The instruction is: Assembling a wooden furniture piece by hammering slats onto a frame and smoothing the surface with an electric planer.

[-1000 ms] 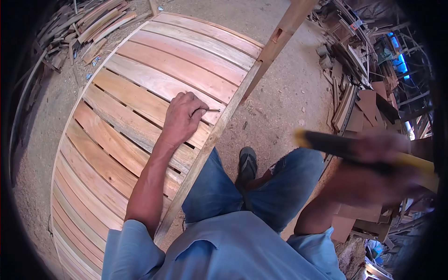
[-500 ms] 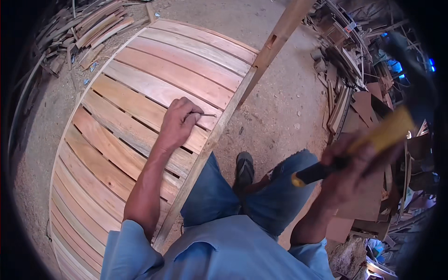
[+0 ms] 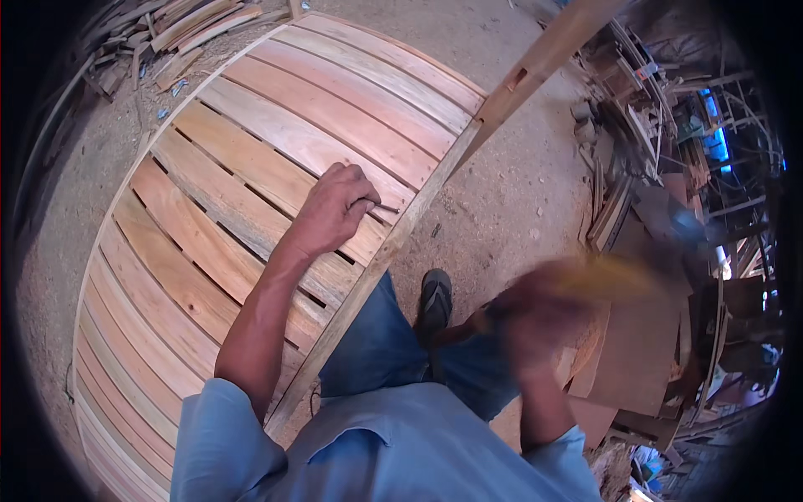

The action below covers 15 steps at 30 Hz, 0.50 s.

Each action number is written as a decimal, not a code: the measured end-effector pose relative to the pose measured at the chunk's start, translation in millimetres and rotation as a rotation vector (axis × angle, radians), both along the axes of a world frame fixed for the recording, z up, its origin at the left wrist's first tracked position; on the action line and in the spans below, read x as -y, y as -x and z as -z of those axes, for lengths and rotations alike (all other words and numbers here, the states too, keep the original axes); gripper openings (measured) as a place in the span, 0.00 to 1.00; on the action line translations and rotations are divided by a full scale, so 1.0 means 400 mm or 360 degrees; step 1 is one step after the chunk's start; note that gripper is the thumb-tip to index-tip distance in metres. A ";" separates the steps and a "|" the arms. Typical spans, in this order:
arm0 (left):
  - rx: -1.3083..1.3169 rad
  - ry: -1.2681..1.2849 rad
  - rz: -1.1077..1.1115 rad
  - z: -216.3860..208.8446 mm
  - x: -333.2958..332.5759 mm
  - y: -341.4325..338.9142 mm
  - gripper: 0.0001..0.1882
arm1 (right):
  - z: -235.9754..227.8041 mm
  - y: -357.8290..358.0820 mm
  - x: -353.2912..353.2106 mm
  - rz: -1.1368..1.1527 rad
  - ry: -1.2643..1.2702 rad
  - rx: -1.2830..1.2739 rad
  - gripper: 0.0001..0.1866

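My left hand [image 3: 339, 205] rests on a panel of wooden slats [image 3: 335, 115], its fingers pinched round a thin, dark metal nail [image 3: 387, 208]. The nail's outer end lies close to the rail [image 3: 378, 261] along the panel's near right edge. Off to the right, apart from the panel, my right hand [image 3: 542, 314] grips a hammer [image 3: 615, 280] with a yellow and black handle. Motion smears both that hand and the hammer, and the hammer's head shows only as a blur.
A wooden post [image 3: 535, 75] with a slot rises at the panel's far right corner. Scrap wood [image 3: 201, 21] is heaped at the far left. Boards and sheets [image 3: 627, 335] are piled on the right. My sandalled foot [image 3: 435, 297] stands on the dusty floor beside the panel.
My right hand has swung the hammer down and left, toward the panel. The left hand keeps its pinch on the nail near the rail. The whole view has shifted slightly.
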<state>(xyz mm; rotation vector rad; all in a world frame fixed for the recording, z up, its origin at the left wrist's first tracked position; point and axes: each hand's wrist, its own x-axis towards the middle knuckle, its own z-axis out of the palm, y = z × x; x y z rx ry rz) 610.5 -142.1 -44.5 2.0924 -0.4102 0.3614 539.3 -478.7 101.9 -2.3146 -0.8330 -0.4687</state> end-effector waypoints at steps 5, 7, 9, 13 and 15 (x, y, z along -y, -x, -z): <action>0.0104 -0.0037 -0.0118 0.001 -0.030 -0.030 0.04 | 0.114 -0.072 -0.111 0.0446 -0.0134 -0.0597 0.38; 0.0103 -0.0019 -0.0124 -0.013 -0.003 0.024 0.04 | 0.047 -0.004 -0.082 0.0536 -0.0140 -0.0541 0.41; 0.0107 0.0020 -0.0240 -0.069 -0.009 0.034 0.03 | 0.009 0.006 -0.080 0.0436 -0.0609 -0.0533 0.41; -0.0001 0.0060 -0.0470 -0.078 -0.023 0.113 0.02 | -0.003 -0.008 -0.069 0.0382 -0.0871 -0.0481 0.39; -0.0220 0.0016 -0.0410 -0.030 -0.014 0.178 0.03 | 0.011 -0.029 -0.057 0.0385 -0.0874 -0.0462 0.39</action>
